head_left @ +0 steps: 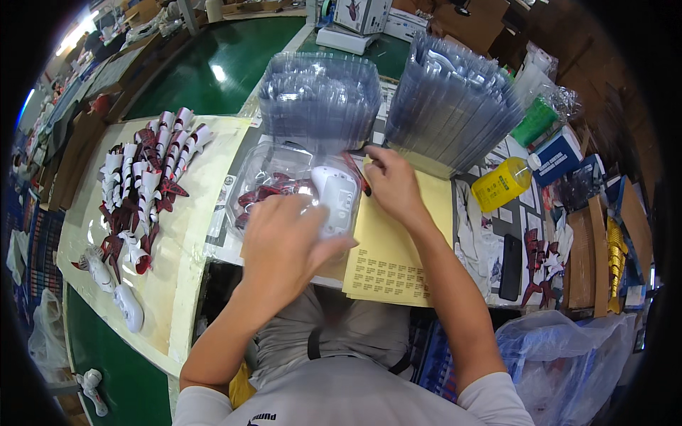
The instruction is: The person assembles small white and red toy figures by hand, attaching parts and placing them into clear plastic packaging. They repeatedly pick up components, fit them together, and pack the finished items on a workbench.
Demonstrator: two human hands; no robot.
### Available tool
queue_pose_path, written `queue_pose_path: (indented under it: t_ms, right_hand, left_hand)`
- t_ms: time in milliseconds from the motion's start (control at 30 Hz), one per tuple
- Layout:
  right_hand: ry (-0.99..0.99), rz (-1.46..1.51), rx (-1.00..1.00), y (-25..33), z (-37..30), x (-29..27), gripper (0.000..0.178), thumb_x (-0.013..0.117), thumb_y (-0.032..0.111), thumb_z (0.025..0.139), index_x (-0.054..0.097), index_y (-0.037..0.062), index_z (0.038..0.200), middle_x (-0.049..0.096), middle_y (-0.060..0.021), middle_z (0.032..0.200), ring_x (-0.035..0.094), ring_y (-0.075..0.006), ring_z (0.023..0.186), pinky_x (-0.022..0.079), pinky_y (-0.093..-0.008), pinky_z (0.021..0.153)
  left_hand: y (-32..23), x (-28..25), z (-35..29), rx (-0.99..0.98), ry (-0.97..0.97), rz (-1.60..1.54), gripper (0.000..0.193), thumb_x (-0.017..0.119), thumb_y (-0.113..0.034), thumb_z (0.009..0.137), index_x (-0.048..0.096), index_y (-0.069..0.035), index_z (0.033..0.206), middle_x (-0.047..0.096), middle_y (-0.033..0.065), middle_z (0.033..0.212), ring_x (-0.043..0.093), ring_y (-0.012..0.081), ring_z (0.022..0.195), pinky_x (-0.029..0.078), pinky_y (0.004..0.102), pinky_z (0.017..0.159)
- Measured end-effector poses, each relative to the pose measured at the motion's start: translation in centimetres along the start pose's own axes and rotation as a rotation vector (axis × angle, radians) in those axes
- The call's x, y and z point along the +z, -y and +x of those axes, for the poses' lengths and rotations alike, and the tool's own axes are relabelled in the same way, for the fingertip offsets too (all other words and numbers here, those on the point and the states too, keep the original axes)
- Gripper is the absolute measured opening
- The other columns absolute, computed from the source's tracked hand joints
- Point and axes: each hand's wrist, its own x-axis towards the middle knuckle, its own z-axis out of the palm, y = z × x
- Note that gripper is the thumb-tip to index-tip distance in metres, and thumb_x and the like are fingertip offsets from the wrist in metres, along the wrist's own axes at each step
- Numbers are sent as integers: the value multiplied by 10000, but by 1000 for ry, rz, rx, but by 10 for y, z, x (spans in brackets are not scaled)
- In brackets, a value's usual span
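Observation:
In front of me lies a clear plastic blister tray (pixel 245 167). A white remote controller (pixel 338 190), its back face up, and dark red patterned pieces (pixel 273 189) rest in it. My left hand (pixel 280 238) is smeared by motion over the tray's near side, thumb pointing right; whether it holds anything is hidden. Fingers curled, my right hand (pixel 391 183) is over the upper part of a yellow label sheet (pixel 387 248); what they hold, if anything, I cannot make out. Beside those fingers is a narrow dark red piece (pixel 356 174).
Nested clear trays (pixel 320 99) and a taller stack of clear plastic shells (pixel 455 106) stand behind. Left, red-and-white segmented toy pieces (pixel 145 170) lie near another white controller (pixel 128 308). A yellow liquid bottle (pixel 503 183), black phone (pixel 510 267) and white gloves (pixel 472 234) are right.

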Motion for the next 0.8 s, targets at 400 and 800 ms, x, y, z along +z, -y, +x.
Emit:
queue_pose_path:
  t_ms: [400, 800]
  right_hand:
    - [146, 530, 406, 82, -77, -21, 622, 629, 395, 1093, 446, 4, 1540, 732, -219, 1232, 725, -234, 902, 552, -367, 873]
    - [180, 756, 134, 136, -70, -9, 686, 335, 433, 1184, 234, -26, 1683, 429, -203, 1623, 446, -244, 1453, 345, -381, 1214]
  left_hand:
    - [131, -34, 9, -941, 410, -683, 602, 658, -508, 1058, 686, 19, 1348, 694, 37, 1063, 590, 101, 923, 480, 271, 778]
    - [104, -67, -37, -962, -134, -1385, 796, 716, -236, 905, 423, -80, 1628, 649, 148, 1395, 674, 264, 1185, 550, 423, 1052]
